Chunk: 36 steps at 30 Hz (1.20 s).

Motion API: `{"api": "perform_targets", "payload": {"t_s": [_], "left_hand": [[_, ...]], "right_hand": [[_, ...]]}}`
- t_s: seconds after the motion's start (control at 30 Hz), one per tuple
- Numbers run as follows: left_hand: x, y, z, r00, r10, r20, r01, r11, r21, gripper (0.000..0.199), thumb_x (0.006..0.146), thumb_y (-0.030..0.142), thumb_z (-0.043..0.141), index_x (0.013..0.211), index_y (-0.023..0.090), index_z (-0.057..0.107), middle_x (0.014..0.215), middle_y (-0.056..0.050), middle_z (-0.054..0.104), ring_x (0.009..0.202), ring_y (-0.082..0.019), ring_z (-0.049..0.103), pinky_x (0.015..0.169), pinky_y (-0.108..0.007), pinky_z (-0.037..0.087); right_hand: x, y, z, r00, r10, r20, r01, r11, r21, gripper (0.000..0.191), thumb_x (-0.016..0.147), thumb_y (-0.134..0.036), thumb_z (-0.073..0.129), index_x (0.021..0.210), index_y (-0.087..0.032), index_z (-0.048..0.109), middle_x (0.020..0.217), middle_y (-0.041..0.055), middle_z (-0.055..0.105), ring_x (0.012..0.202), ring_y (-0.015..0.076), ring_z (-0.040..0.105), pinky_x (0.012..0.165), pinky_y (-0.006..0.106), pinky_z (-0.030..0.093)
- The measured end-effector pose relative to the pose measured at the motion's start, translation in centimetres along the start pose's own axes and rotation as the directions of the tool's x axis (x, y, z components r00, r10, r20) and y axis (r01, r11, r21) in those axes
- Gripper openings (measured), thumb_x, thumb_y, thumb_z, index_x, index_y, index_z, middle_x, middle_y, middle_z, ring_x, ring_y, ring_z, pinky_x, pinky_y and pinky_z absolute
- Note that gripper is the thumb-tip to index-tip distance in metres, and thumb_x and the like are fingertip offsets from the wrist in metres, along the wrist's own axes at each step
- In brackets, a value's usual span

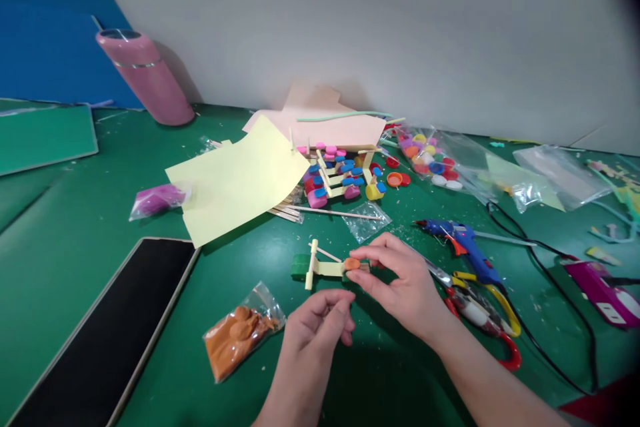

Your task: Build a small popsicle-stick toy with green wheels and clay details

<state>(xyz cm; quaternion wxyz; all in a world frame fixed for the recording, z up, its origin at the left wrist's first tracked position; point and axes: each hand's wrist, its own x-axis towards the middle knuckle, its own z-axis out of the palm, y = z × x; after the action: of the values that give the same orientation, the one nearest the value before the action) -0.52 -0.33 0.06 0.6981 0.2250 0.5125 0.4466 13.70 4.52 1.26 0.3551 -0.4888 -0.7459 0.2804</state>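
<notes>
In the head view a small craft model [330, 269] lies on the green table, with a green block at its left end, a pale yellow strip along it and a stick-like crosspiece. My right hand [400, 283] pinches an orange clay disc [352, 264] between thumb and fingertips at the model's right end. Just below, my left hand [320, 323] is closed, thumb against curled fingers; whatever is between them, if anything, is hidden. Left of it lies a clear bag of orange clay [240, 337].
A blue glue gun [467, 247] and scissors [507, 347] lie right of my right hand. Behind are finished-looking colourful models [345, 173], yellow paper [235, 180] and a bag of coloured caps [430, 157]. A black-faced tablet-like panel [105, 333] and pink bottle [150, 80] are left.
</notes>
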Motion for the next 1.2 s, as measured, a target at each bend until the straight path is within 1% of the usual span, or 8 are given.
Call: {"api": "perform_targets", "payload": {"t_s": [0.1, 0.3, 0.6, 0.7, 0.87, 1.07, 1.13, 1.2], "left_hand": [[0.03, 0.03, 0.03, 1.000, -0.011, -0.019, 0.011, 1.000, -0.012, 0.013, 0.072, 0.024, 0.062, 0.078, 0.014, 0.067, 0.056, 0.002, 0.056, 0.054, -0.010, 0.047, 0.055, -0.022, 0.036], [0.13, 0.00, -0.03, 1.000, -0.021, -0.021, 0.020, 0.998, -0.062, 0.017, 0.074, 0.024, 0.061, 0.087, 0.015, 0.066, 0.057, 0.002, 0.057, 0.054, -0.010, 0.048, 0.055, -0.022, 0.036], [0.11, -0.23, -0.06, 0.999, -0.025, -0.025, 0.023, 0.998, -0.055, 0.017, 0.072, 0.024, 0.062, 0.086, 0.014, 0.066, 0.056, 0.002, 0.057, 0.054, -0.010, 0.048, 0.055, -0.022, 0.036], [0.10, -0.19, -0.02, 0.999, -0.025, -0.026, 0.024, 0.998, -0.051, 0.017, 0.072, 0.024, 0.062, 0.086, 0.014, 0.066, 0.055, 0.002, 0.057, 0.053, -0.010, 0.048, 0.054, -0.022, 0.036], [-0.18, -0.13, -0.02, 0.999, -0.030, -0.030, 0.028, 0.998, -0.050, 0.016, 0.073, 0.023, 0.062, 0.085, 0.014, 0.066, 0.056, 0.002, 0.057, 0.054, -0.010, 0.048, 0.055, -0.022, 0.037], [-0.09, -0.23, -0.09, 0.999, -0.029, -0.024, 0.028, 0.999, -0.041, 0.017, 0.072, 0.023, 0.062, 0.086, 0.014, 0.066, 0.056, 0.002, 0.057, 0.053, -0.010, 0.048, 0.054, -0.022, 0.037], [0.00, -0.22, -0.05, 0.999, -0.025, -0.027, 0.024, 0.999, -0.037, 0.017, 0.072, 0.024, 0.062, 0.086, 0.014, 0.066, 0.056, 0.002, 0.057, 0.053, -0.010, 0.048, 0.054, -0.022, 0.037], [0.05, -0.22, -0.01, 0.999, -0.017, -0.036, 0.016, 0.999, -0.035, 0.017, 0.072, 0.024, 0.062, 0.085, 0.013, 0.066, 0.055, 0.002, 0.057, 0.053, -0.010, 0.048, 0.054, -0.022, 0.037]], "right_hand": [[0.19, -0.03, 0.24, 1.000, 0.015, 0.020, -0.015, 1.000, -0.004, 0.018, 0.076, -0.016, 0.064, 0.094, -0.019, 0.066, 0.080, 0.0025, 0.056, 0.071, 0.0134, 0.056, 0.062, 0.024, 0.047], [0.22, -0.02, 0.53, 0.999, 0.039, 0.030, -0.039, 0.999, -0.012, 0.018, 0.076, -0.017, 0.065, 0.094, -0.019, 0.066, 0.080, 0.0020, 0.056, 0.069, 0.0124, 0.056, 0.062, 0.023, 0.047], [0.25, 0.31, 0.63, 0.998, 0.044, 0.054, -0.045, 0.999, 0.019, 0.017, 0.077, -0.017, 0.062, 0.094, -0.020, 0.065, 0.080, 0.0021, 0.055, 0.072, 0.0131, 0.057, 0.063, 0.024, 0.049], [0.23, 0.23, 0.54, 0.997, 0.038, 0.061, -0.037, 0.999, -0.010, 0.016, 0.078, -0.017, 0.061, 0.094, -0.020, 0.065, 0.081, 0.0022, 0.056, 0.073, 0.0142, 0.058, 0.064, 0.025, 0.049], [0.47, -0.26, 0.29, 0.997, 0.013, 0.081, -0.004, 0.993, -0.115, 0.015, 0.079, -0.019, 0.060, 0.093, -0.020, 0.065, 0.079, 0.0029, 0.056, 0.074, 0.0158, 0.057, 0.065, 0.027, 0.047], [0.78, -0.67, 0.04, 0.994, -0.001, 0.105, 0.021, 0.982, -0.188, 0.012, 0.079, -0.019, 0.060, 0.088, -0.021, 0.066, 0.077, 0.0023, 0.056, 0.074, 0.0160, 0.056, 0.064, 0.027, 0.046], [0.73, -0.60, -0.03, 0.994, -0.001, 0.109, 0.022, 0.982, -0.185, 0.014, 0.078, -0.019, 0.060, 0.091, -0.020, 0.066, 0.078, 0.0026, 0.056, 0.075, 0.0160, 0.056, 0.065, 0.027, 0.046], [0.59, -0.38, -0.08, 0.994, -0.004, 0.112, 0.023, 0.985, -0.171, 0.020, 0.078, -0.021, 0.060, 0.098, -0.019, 0.065, 0.079, 0.0031, 0.056, 0.076, 0.0164, 0.056, 0.066, 0.028, 0.046]]}}
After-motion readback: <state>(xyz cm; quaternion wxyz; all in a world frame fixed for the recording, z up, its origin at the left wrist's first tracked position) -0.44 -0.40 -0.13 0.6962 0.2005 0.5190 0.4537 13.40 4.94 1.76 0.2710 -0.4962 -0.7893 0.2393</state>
